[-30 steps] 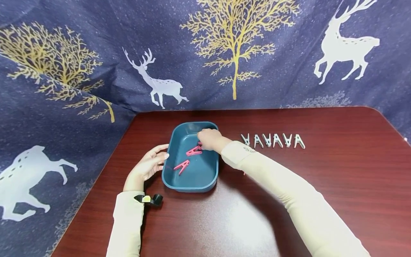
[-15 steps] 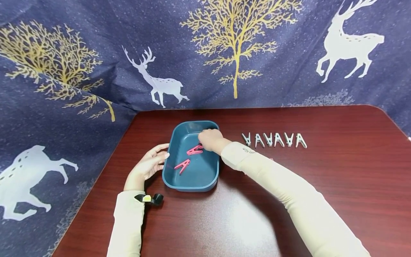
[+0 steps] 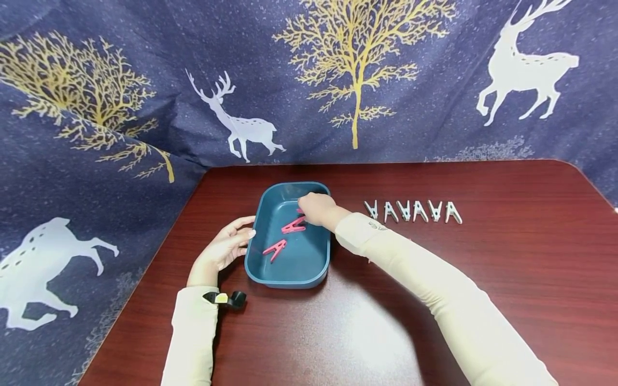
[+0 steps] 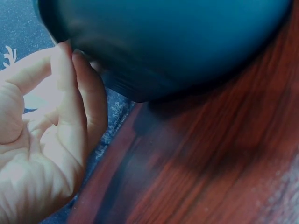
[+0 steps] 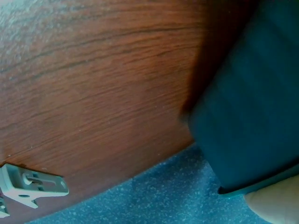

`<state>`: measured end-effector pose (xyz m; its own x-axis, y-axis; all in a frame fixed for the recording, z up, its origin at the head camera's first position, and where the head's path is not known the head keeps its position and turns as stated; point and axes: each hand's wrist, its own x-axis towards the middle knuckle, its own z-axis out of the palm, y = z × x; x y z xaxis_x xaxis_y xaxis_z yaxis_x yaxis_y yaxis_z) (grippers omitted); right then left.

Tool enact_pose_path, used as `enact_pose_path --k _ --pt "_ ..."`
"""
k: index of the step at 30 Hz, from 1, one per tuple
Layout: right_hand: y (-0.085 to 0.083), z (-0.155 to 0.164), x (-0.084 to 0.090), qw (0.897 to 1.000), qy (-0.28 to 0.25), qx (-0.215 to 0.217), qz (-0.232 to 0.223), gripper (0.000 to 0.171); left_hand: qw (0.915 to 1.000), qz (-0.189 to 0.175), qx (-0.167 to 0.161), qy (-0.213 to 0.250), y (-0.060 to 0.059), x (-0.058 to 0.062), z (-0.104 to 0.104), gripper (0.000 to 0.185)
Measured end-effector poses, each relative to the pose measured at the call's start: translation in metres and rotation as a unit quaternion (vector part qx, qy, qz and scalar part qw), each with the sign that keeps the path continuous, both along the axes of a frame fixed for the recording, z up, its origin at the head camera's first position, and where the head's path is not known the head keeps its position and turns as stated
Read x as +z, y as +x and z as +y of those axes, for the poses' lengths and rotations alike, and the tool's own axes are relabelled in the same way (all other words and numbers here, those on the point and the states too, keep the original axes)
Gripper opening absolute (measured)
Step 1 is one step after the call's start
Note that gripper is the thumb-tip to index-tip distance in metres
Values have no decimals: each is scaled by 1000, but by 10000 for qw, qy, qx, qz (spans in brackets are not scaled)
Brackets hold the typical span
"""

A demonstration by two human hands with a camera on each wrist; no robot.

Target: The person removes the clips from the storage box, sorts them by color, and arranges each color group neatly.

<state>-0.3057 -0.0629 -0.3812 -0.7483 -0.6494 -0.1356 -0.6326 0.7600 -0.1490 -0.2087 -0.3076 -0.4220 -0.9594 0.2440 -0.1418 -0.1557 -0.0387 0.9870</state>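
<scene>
A blue plastic bin stands on the table, with pink clothespins lying on its floor. My left hand is at the bin's left side, its fingertips against the outer wall near the rim; the left wrist view shows the left hand palm side with fingertips at the wall. My right hand reaches down into the bin's far right part, knuckles up. A bit of pink clothespin shows beside its fingers, which are otherwise hidden, so I cannot tell whether they grip it. In the right wrist view, part of the right hand shows past the rim.
A row of several light grey clothespins lies right of the bin. Small pink pieces peek out beside the right sleeve. The dark red wooden table meets a blue deer-and-tree cloth at the back.
My right hand stays in the far right part of the bin, and the pink clothespin beside its fingers shows slightly differently. The left hand and bin keep their places.
</scene>
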Motion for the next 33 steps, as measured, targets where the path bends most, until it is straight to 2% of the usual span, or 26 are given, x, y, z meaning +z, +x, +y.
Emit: enact_pose_path --k 7,11,17,25,33 --pt "0 2 3 9982 -586 106 12 24 10000 -30 5 46 1 0 -2 35" --pt "-1 4 3 9952 -966 44 -129 22 10000 -24 -12 43 1 -1 -2 35" --pt "-2 7 3 9881 -1463 -63 -463 24 10000 16 -52 23 1 -1 -1 37" --pt "-3 10 4 9791 -1849 -225 -813 31 10000 -19 -42 -1 2 0 0 34" --pt "-4 11 8 9679 -2280 -369 -994 27 10000 -11 -35 1 1 0 1 36"
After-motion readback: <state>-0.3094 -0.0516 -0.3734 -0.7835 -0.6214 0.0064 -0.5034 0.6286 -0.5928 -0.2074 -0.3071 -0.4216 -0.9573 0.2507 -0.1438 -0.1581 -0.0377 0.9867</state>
